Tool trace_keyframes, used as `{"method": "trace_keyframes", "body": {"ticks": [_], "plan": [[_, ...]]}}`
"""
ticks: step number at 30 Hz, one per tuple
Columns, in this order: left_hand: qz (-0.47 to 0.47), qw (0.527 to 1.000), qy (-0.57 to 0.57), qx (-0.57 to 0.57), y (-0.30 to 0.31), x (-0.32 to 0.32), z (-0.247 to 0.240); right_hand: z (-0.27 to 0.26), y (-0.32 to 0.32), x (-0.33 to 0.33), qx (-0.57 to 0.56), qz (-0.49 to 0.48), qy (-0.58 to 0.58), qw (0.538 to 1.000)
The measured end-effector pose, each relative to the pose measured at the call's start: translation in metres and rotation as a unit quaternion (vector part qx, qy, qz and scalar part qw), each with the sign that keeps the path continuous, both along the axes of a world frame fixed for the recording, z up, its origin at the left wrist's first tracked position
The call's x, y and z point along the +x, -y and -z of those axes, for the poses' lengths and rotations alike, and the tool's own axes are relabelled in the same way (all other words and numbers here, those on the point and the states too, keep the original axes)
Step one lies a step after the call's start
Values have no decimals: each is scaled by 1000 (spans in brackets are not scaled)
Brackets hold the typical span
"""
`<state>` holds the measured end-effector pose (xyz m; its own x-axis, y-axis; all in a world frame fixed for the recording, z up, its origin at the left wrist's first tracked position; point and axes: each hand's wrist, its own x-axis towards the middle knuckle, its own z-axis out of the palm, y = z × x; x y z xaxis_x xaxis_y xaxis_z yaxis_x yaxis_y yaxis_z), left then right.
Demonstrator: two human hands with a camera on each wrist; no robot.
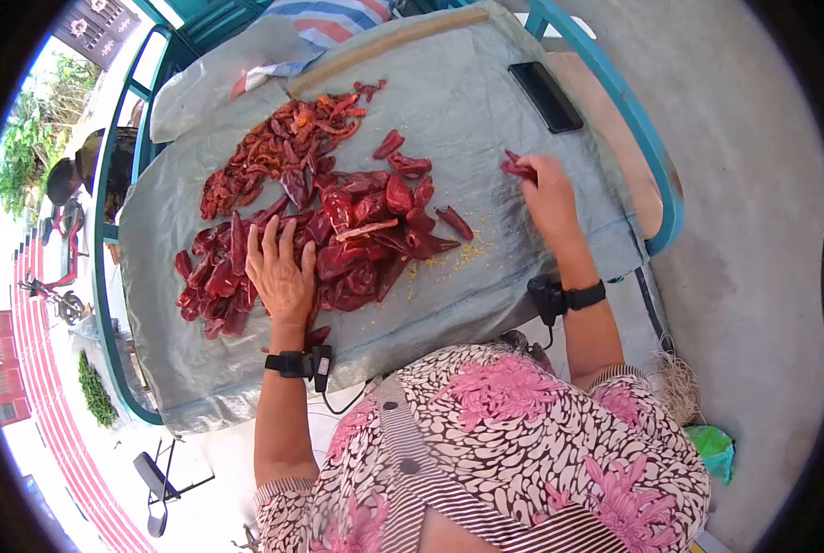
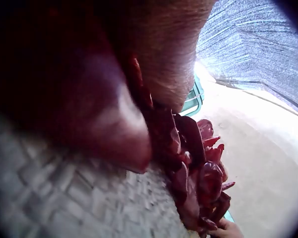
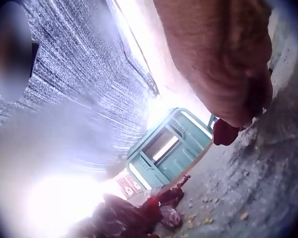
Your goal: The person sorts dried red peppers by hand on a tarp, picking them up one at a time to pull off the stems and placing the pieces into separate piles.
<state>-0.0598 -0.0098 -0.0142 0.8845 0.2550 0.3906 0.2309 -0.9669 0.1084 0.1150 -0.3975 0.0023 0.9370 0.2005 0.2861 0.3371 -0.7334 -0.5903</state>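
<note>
My left hand [image 1: 283, 275] rests on the left side of a heap of dried red chili peppers [image 1: 366, 207], its fingers spread and fairly straight. Off to the right of the heap, my right hand [image 1: 552, 205] pinches a dried chili pepper [image 1: 518, 166] just over the grey-green woven sheet. In the right wrist view a dark red end of that chili [image 3: 224, 133] pokes out beneath the curled fingers. Behind the heap lies a pile of smaller, more orange-red chili pieces [image 1: 288, 143]. Yellow seeds [image 1: 453, 263] are scattered between the heap and my right hand.
The woven sheet [image 1: 449, 92] covers a table-like surface framed by teal metal rails [image 1: 629, 111]. A black phone [image 1: 546, 97] lies at the back right. A striped bag [image 1: 329, 20] sits at the far edge, beside a wooden strip [image 1: 389, 51].
</note>
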Motion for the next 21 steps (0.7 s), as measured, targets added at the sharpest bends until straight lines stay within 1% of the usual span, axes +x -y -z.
{"method": "trace_keyframes", "body": {"ticks": [1,4,7,10,13,16,21], "plan": [[0,1000,-1,0,-1,-1,1,-8,-4,3,36,-7,-16,999],[-5,1000,-3,0,-3,-1,1,-11,-21,13,-36,-9,119,992],[-8,1000,-9,1,1,0,1,-23,-37,16,-134,-22,77,988],[-9,1000,-11,2,2,1,1,-15,-53,19,-195,12,112,974],[-10,1000,-14,-3,3,1,-3,-15,-75,21,-116,-37,147,982],[-10,1000,-15,-9,6,0,-6,-10,-101,18,-116,-162,129,971],[-10,1000,-9,-17,5,0,-4,4,-136,27,-179,-185,87,962]]}}
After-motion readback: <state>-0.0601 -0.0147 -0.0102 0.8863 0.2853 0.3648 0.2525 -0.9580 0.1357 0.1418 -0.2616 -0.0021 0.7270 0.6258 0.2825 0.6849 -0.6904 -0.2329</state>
